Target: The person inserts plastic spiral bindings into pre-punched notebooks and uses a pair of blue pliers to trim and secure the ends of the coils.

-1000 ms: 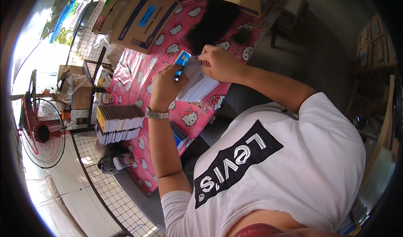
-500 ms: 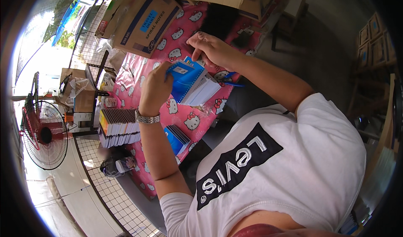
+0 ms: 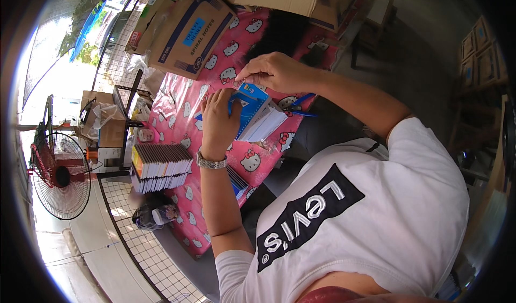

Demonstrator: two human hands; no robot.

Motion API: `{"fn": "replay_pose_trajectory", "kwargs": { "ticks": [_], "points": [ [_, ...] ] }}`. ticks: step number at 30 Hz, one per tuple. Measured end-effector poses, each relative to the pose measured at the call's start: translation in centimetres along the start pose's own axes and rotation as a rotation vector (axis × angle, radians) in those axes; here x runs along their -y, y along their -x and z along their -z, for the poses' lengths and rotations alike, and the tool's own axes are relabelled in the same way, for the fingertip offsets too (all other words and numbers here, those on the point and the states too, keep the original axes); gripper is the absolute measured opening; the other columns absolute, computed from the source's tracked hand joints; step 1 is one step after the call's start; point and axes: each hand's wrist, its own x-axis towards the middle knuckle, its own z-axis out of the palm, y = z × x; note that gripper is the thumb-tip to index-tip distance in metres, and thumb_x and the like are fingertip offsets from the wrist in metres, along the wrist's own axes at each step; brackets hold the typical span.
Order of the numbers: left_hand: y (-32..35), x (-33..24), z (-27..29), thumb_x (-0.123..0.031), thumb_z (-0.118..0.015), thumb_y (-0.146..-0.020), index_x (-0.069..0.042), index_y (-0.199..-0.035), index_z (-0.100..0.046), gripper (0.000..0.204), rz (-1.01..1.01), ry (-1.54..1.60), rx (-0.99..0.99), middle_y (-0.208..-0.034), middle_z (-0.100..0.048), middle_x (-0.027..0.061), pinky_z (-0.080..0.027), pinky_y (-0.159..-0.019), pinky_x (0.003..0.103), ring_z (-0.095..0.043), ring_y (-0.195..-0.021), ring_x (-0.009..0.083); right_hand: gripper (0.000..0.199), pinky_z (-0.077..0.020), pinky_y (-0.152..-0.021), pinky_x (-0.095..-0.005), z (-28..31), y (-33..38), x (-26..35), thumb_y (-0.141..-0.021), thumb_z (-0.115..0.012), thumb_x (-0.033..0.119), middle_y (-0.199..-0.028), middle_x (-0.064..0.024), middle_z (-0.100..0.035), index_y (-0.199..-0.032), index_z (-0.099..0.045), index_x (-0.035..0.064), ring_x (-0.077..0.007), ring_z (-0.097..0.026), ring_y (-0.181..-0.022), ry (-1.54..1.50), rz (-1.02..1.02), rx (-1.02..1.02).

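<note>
Blue-covered spiral notepad (image 3: 251,109) sits gripped in your left hand (image 3: 219,123) above the pink patterned desk (image 3: 183,115), fingers wrapped round its edge. Your right hand (image 3: 274,72) pinches its top corner, fingertips closed.

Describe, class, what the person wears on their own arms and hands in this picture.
Both forearms are bare. The left hand has a silver metal-link wristwatch at the wrist. The right hand shows no watch or glove. The short white sleeves of a T-shirt cover the upper arms.

Blue-covered notepad (image 3: 251,111) tilted, held above the pink tablecloth.
</note>
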Motion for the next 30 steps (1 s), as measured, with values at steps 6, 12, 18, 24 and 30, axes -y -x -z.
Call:
{"fn": "replay_pose_trajectory", "kwargs": {
  "ticks": [6,12,18,24,30],
  "points": [
    [-0.1,0.9,-0.1,-0.013,-0.058,-0.088,-0.004,-0.107,-0.060,0.021,0.039,0.109,-0.007,-0.102,-0.066,0.0144,-0.038,-0.093,0.045,-0.059,-0.099,0.0348,0.018,-0.0497,-0.081,-0.0350,0.0,-1.2,0.2,-0.083,-0.066,0.002,-0.094,-0.0051,-0.066,-0.099,-0.071,0.0071,-0.0231,-0.063,-0.090,0.032,0.164,0.060],
    [-0.2,0.6,0.3,-0.012,-0.061,-0.088,-0.003,-0.102,-0.062,0.016,0.022,0.132,-0.028,-0.094,-0.068,0.0141,-0.042,-0.087,0.044,-0.062,-0.091,0.0348,0.020,-0.0429,-0.088,-0.0356,-1.0,-0.9,0.0,-0.078,-0.064,-0.003,-0.093,0.0004,-0.064,-0.090,-0.069,0.0118,-0.0196,-0.059,-0.091,0.212,0.317,-0.129],
    [-1.0,-0.4,0.8,-0.013,-0.062,-0.089,-0.004,-0.100,-0.063,0.014,0.053,0.237,0.064,-0.093,-0.069,0.0137,-0.043,-0.086,0.042,-0.063,-0.089,0.0346,0.025,-0.0413,-0.088,-0.0368,-1.2,-0.2,-1.0,-0.077,-0.064,-0.004,-0.093,0.0003,-0.062,-0.095,-0.066,0.0140,-0.0212,-0.058,-0.091,0.190,0.385,-0.190],
    [-0.6,-0.7,-0.1,-0.012,-0.061,-0.090,-0.006,-0.109,-0.058,0.020,0.073,0.198,-0.005,-0.095,-0.069,0.0124,-0.041,-0.088,0.042,-0.064,-0.090,0.0318,0.022,-0.0507,-0.079,-0.0422,-1.2,0.5,-0.3,-0.082,-0.068,0.006,-0.092,-0.0064,-0.062,-0.103,-0.061,0.0099,-0.0306,-0.063,-0.092,0.081,0.189,-0.115],
    [0.7,-0.5,-0.5,-0.008,-0.061,-0.088,-0.007,-0.117,-0.050,0.031,-0.022,0.156,-0.026,-0.102,-0.068,0.0125,-0.038,-0.090,0.043,-0.064,-0.095,0.0326,0.038,-0.0552,-0.068,-0.0418,0.0,0.7,4.1,-0.085,-0.068,0.009,-0.096,-0.0128,-0.066,-0.121,-0.055,0.0059,-0.0327,-0.069,-0.083,0.305,0.165,0.001]
  ]
}}
